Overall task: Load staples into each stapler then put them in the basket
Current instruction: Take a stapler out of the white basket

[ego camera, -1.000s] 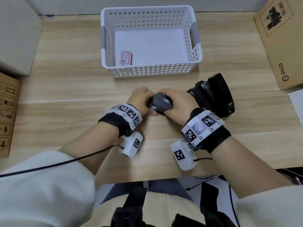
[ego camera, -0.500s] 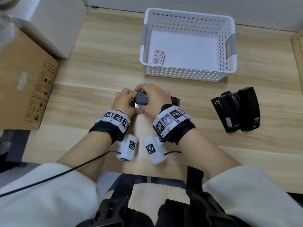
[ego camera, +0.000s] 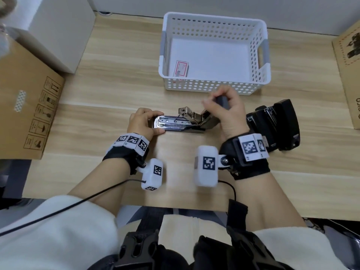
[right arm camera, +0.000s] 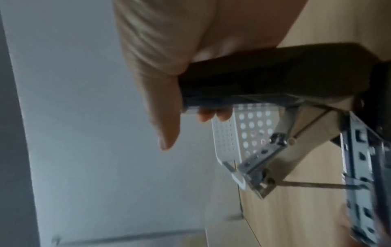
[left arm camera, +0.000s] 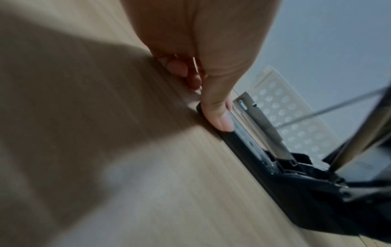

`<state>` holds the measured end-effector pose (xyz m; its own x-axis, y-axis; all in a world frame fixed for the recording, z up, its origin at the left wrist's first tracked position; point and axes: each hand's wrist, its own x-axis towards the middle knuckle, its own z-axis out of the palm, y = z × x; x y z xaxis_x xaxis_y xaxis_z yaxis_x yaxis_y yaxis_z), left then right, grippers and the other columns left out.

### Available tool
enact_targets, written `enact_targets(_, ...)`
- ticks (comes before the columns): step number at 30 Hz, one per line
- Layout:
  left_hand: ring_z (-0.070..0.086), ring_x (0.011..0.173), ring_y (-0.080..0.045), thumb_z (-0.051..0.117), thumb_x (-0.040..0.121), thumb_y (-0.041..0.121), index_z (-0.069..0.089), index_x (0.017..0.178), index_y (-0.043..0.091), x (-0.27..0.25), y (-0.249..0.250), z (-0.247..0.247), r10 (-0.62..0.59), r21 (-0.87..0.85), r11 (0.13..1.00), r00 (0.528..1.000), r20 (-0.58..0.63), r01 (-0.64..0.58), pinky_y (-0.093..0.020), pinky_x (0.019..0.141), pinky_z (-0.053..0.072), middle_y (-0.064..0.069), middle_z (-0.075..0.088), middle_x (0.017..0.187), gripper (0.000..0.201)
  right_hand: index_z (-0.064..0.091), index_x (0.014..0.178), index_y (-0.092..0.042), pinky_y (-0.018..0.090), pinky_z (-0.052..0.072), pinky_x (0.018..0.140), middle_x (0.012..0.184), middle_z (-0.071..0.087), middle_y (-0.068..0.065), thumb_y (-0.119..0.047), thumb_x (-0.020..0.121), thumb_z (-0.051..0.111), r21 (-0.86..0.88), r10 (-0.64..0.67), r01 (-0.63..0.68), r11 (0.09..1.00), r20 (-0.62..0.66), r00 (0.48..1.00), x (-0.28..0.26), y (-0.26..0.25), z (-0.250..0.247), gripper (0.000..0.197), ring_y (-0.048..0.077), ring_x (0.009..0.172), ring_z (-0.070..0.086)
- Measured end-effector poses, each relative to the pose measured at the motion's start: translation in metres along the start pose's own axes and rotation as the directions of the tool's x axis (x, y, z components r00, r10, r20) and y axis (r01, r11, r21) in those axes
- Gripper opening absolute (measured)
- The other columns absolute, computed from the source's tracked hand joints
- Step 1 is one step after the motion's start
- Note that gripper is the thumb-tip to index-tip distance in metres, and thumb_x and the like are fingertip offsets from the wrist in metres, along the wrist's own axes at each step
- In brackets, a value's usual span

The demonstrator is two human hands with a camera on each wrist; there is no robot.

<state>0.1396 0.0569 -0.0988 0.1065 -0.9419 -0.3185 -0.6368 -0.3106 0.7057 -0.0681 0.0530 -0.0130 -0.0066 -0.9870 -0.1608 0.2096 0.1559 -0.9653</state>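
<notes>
A black stapler [ego camera: 181, 124] lies on the wooden table with its top swung up, baring the metal staple channel [ego camera: 171, 121]. My left hand [ego camera: 143, 121] pinches the front end of its base [left arm camera: 239, 138] between thumb and fingers. My right hand [ego camera: 226, 112] grips the raised black lid [right arm camera: 275, 71] at the hinge end. The white perforated basket [ego camera: 214, 86] stands just behind, with a small red-and-white staple box [ego camera: 181, 68] in its near left corner. Two more black staplers [ego camera: 276, 123] lie to the right of my right wrist.
Cardboard boxes stand at the left [ego camera: 29, 106] and at the right edge [ego camera: 348, 69]. A white box [ego camera: 62, 30] fills the back left corner. The table's front edge runs just below my wrists.
The stapler, closed under both hands earlier, now lies flat with its lid lifted by my right hand. My left hand has shifted to its front end. The head view has swung.
</notes>
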Motion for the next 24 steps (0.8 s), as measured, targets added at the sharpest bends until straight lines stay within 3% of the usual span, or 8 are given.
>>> enact_targets(3,0.043,0.112,-0.026,0.079,0.064,0.007,0.065,0.110,0.025,0.000,0.001,0.000,-0.002,-0.001,1.000,1.000,-0.005,0.002,-0.031,0.103,0.035,0.006,0.043,0.101,0.052,0.060,0.061,-0.024,0.026,0.047,0.073,0.063,0.060,-0.010,-0.009,0.067,0.069,0.142,0.054,-0.021,0.990,-0.233,0.971,0.001,0.004,-0.018,0.019,0.008,0.064,0.056)
enact_targets(6,0.044,0.112,-0.026,0.079,0.064,0.007,0.065,0.110,0.026,-0.001,0.001,0.001,-0.013,-0.004,1.000,1.000,-0.005,0.013,-0.032,0.104,0.036,0.006,0.042,0.101,0.051,0.056,0.067,-0.019,0.035,0.046,0.082,0.063,0.064,-0.004,-0.009,0.067,0.066,0.159,0.055,0.001,0.987,-0.348,0.936,0.001,0.009,-0.036,0.015,0.011,0.066,0.060)
enact_targets(10,0.042,0.113,-0.025,0.078,0.065,0.006,0.064,0.110,0.025,-0.001,0.002,0.001,-0.022,0.000,1.000,1.000,-0.006,0.022,-0.031,0.105,0.035,0.007,0.042,0.102,0.051,0.053,0.073,-0.018,0.032,0.048,0.084,0.063,0.067,-0.006,0.002,0.080,0.060,0.048,0.019,0.004,0.999,-0.461,0.887,-0.003,0.017,-0.054,0.023,0.004,0.066,0.063)
enact_targets(12,0.042,0.113,-0.025,0.078,0.066,0.006,0.064,0.111,0.025,-0.002,0.002,0.001,-0.024,0.000,1.000,1.000,-0.001,0.024,-0.030,0.104,0.035,0.006,0.041,0.103,0.051,0.054,0.072,-0.021,0.020,0.048,0.078,0.070,0.062,-0.005,0.004,0.082,0.060,-0.094,-0.041,-0.007,0.996,-0.500,0.865,-0.006,0.017,-0.062,0.027,0.000,0.066,0.059)
enact_targets(15,0.043,0.114,-0.026,0.078,0.065,0.006,0.064,0.110,0.025,-0.001,0.002,0.000,-0.025,-0.006,1.000,1.000,-0.003,0.025,-0.035,0.105,0.037,0.006,0.042,0.104,0.051,0.054,0.072,-0.023,0.006,0.043,0.069,0.074,0.056,-0.010,0.002,0.082,0.059,-0.351,-0.131,-0.033,0.936,-0.433,0.892,-0.004,0.008,-0.062,0.028,-0.006,0.066,0.053)
enact_targets(18,0.043,0.114,-0.027,0.078,0.065,0.006,0.064,0.110,0.025,-0.002,0.002,0.001,-0.030,0.003,1.000,1.000,-0.007,0.030,-0.037,0.106,0.037,0.006,0.042,0.104,0.051,0.057,0.079,-0.022,0.008,0.042,0.078,0.077,0.055,-0.019,0.001,0.081,0.057,-0.552,-0.188,-0.026,0.833,-0.327,0.926,0.000,-0.007,-0.050,0.023,-0.004,0.076,0.054)
enact_targets(21,0.044,0.113,-0.029,0.078,0.065,0.007,0.065,0.110,0.027,-0.002,0.003,0.000,-0.030,0.015,0.999,1.000,-0.008,0.030,-0.040,0.105,0.037,0.005,0.042,0.103,0.051,0.055,0.075,-0.029,0.012,0.043,0.082,0.076,0.056,-0.021,-0.001,0.080,0.058,-0.613,-0.212,0.042,0.789,-0.207,0.955,0.007,-0.025,-0.031,0.028,-0.001,0.079,0.055)
enact_targets(24,0.046,0.111,-0.028,0.079,0.066,0.011,0.064,0.112,0.026,0.000,0.005,-0.003,-0.018,0.081,0.997,0.999,0.027,0.016,-0.038,0.103,0.039,0.001,0.044,0.104,0.051,0.056,0.077,-0.025,0.009,0.043,0.077,0.075,0.056,-0.020,0.001,0.080,0.057,-0.604,-0.185,0.118,0.788,-0.050,0.981,0.019,-0.044,-0.009,0.026,-0.007,0.073,0.052)
